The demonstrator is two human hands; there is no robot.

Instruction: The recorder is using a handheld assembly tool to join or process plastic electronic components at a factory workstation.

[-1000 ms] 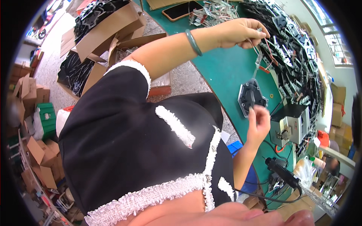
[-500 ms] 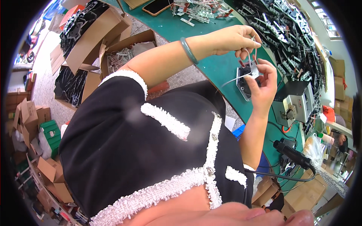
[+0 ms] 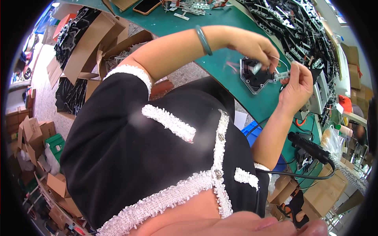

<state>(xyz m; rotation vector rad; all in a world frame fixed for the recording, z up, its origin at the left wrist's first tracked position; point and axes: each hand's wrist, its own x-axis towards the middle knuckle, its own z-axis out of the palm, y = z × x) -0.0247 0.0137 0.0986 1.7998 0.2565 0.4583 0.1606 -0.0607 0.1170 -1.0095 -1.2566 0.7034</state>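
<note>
A black plastic housing (image 3: 246,74) with a pale rim lies on the green table (image 3: 173,27), below and left of my hands. My right hand (image 3: 297,84) is closed, pinching a small pale circuit board (image 3: 281,76) at the housing's right edge. A thin white wire (image 3: 282,61) arches between the fingers of both hands. My left hand (image 3: 258,48), with a bangle on its wrist, reaches over the housing with its fingertips closed on that wire. Something whitish (image 3: 256,69) sits inside the housing. Reddish wires (image 3: 232,66) left of it are smeared by motion.
Metal and black strip parts (image 3: 283,23) are heaped along the far right. A phone (image 3: 147,6) and loose small boards (image 3: 189,8) lie at the back. A black-handled tool (image 3: 311,147) with a cable is at right, below a grey box-shaped device (image 3: 321,92). Open cartons (image 3: 94,43) stand left.
Both hands have moved right, away from above the housing's middle, uncovering more of it. The small board now shows between my right fingers. The whole view has shifted slightly.
</note>
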